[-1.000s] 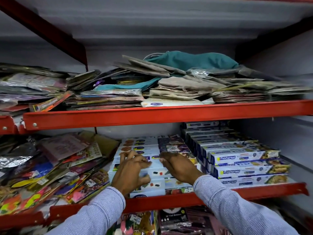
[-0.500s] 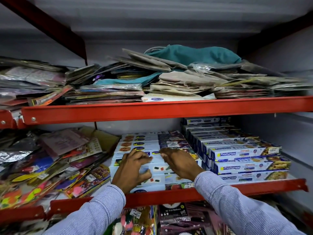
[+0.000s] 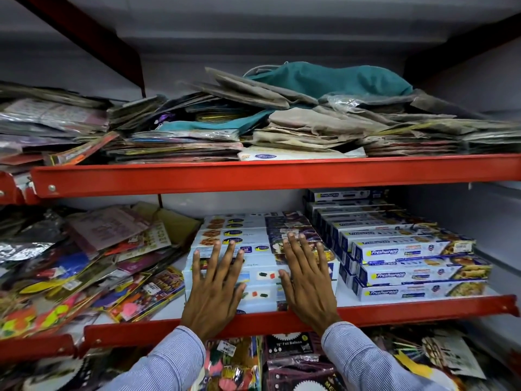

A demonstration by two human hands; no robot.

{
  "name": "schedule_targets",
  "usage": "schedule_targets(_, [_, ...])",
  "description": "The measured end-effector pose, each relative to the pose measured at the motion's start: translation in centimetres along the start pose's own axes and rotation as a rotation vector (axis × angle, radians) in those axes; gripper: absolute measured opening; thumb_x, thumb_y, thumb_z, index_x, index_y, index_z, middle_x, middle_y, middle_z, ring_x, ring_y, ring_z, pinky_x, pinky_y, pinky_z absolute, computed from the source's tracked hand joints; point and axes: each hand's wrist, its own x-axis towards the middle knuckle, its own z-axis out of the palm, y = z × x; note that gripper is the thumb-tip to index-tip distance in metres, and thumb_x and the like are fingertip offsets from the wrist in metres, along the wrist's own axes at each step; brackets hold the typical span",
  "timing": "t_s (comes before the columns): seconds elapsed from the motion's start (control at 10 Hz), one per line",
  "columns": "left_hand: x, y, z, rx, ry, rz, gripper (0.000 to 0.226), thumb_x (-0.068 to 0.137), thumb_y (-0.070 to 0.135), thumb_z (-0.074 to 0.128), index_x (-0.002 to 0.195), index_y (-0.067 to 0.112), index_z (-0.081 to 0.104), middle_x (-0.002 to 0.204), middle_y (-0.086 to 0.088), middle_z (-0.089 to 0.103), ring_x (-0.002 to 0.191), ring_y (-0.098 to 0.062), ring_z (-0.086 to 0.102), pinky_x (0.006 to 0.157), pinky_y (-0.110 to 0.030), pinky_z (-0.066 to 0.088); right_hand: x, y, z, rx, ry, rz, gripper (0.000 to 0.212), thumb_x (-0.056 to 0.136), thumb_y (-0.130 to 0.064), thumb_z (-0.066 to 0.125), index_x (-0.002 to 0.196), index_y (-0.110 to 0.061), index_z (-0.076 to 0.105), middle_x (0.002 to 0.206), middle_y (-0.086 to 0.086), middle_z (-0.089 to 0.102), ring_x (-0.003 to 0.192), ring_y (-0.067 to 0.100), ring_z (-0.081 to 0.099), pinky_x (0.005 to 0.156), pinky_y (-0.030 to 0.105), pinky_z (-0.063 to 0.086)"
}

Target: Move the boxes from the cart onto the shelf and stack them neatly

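A stack of long white and pale-blue boxes (image 3: 262, 277) lies on the middle shelf, behind its red front rail (image 3: 423, 310). My left hand (image 3: 215, 289) rests flat on the stack's left part, fingers spread. My right hand (image 3: 306, 280) lies flat on its right part, fingers spread too. Neither hand grips a box. To the right stands a tidy stepped stack of blue Freshwrapp boxes (image 3: 408, 263). The cart is out of view.
Loose colourful party packets (image 3: 93, 266) fill the left of the same shelf. The upper shelf (image 3: 253, 176) holds piles of flat packets and a teal cloth bag (image 3: 332, 80). Balloon packs (image 3: 287, 359) sit on the shelf below.
Both hands have gone from curled on the boxes to flat with spread fingers on top of the stack. The camera has moved closer and slightly lower.
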Motion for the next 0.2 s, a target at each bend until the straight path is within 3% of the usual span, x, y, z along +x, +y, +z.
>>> schedule_targets(0.2, [-0.10,0.47,-0.83,-0.010,0.046,0.000,0.069,0.100,0.048,0.034,0.157,0.015,0.014,0.167,-0.011,0.007,0.152,-0.036,0.008,0.116,-0.071,0.008,-0.27,-0.84,-0.91,-0.007,0.040,-0.005,0.063,0.101,-0.043,0.026,0.156,-0.019,0.008,0.166,0.000,0.005,0.154,0.020,0.005,0.122,0.051,0.009])
